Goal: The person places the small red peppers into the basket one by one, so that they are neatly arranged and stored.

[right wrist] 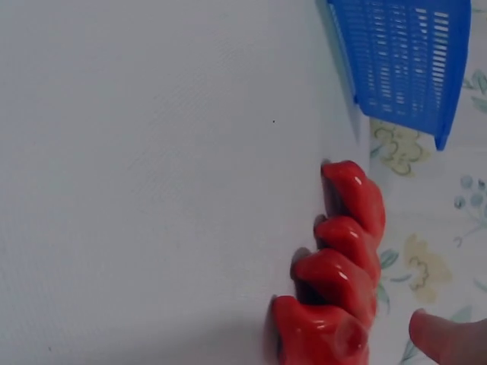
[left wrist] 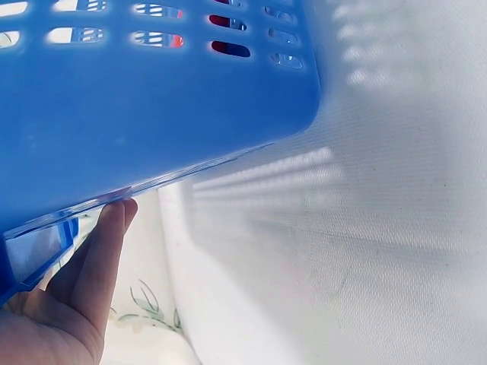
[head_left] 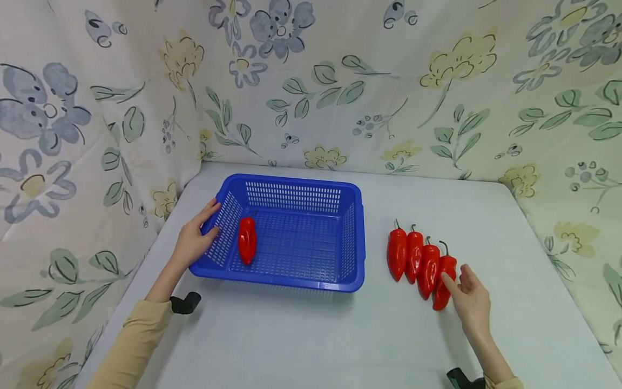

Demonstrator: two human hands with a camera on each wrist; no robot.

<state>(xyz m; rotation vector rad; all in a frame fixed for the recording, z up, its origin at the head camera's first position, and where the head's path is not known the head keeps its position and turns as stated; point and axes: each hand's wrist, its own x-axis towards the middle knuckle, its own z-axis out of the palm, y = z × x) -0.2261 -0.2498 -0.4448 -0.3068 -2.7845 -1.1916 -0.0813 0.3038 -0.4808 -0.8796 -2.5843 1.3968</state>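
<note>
My left hand (head_left: 191,243) rests on the left rim of a blue plastic basket (head_left: 291,281), its fingers fairly straight. In the left wrist view the left hand (left wrist: 84,281) touches the rim of the basket (left wrist: 152,129) from outside. One red pepper (head_left: 247,240) lies inside the basket near its left end. Over to the right, several red peppers lie side by side in a slanting row. My right hand (head_left: 471,300) is beside the rightmost pepper (head_left: 442,297), thumb and fingers apart. In the right wrist view, a fingertip (right wrist: 437,334) shows apart from the peppers (right wrist: 335,277).
The basket and peppers are on a white table (head_left: 311,335). A flowered cloth (head_left: 340,108) hangs along the back and sides. Black wrist straps (head_left: 186,303) show on both arms.
</note>
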